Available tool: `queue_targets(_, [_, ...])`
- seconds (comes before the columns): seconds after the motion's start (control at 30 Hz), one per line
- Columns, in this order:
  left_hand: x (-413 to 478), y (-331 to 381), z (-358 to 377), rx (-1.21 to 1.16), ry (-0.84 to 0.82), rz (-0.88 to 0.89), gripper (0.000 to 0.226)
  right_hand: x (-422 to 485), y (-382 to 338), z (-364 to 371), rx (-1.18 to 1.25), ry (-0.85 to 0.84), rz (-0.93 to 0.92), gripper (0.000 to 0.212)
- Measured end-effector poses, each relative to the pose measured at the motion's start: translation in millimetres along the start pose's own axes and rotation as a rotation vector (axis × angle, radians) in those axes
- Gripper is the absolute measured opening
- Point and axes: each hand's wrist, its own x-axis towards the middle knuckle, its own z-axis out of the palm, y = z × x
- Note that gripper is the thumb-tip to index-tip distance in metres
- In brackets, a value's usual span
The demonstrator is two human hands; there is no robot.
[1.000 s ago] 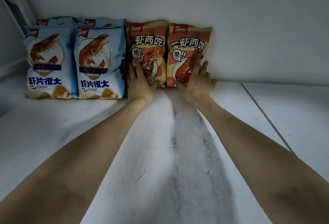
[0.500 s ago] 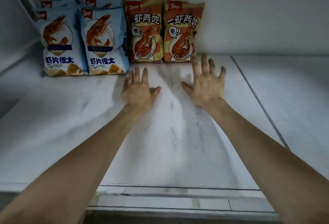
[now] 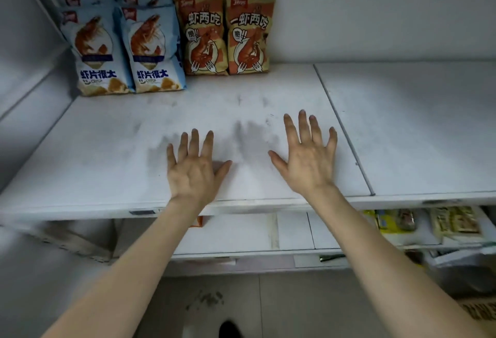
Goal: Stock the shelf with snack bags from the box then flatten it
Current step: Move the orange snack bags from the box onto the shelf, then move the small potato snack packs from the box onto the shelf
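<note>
Over a scuffed white shelf (image 3: pixel 107 155), both hands (image 3: pixel 193 168) spread empty, snack bags (image 3: pixel 166 39) against the back wall.

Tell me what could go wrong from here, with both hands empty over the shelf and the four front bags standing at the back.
The two orange bags stand upright with only the back wall behind them, so a nudge while loading the next ones could tip them forward. The blue bags sit two rows deep, nearer the front; a left hand reaching past could drag them. The right hand is clear. The box is not in view, so fetching it means turning away.
</note>
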Motion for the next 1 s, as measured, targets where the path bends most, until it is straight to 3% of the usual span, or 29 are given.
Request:
queue_targets(0.27, [-99,29,-25,-0.044,0.098,0.068,0.079,-111,11,-43,0.016,-0.021,0.027,0.080])
queue_targets(0.43, [-150,40,-33,-0.075,0.141,0.197,0.076,-181,15,-68,-0.006,-0.011,0.108,0.078])
queue_targets(0.7, [-235,67,-28,-0.147,0.129,0.517,0.076,-314,15,-90,-0.050,-0.019,0.396,0.076])
queue_targets(1.0, [-340,133,-11,-0.126,-0.016,0.933,0.077,-469,30,-103,-0.127,-0.107,0.790,0.075])
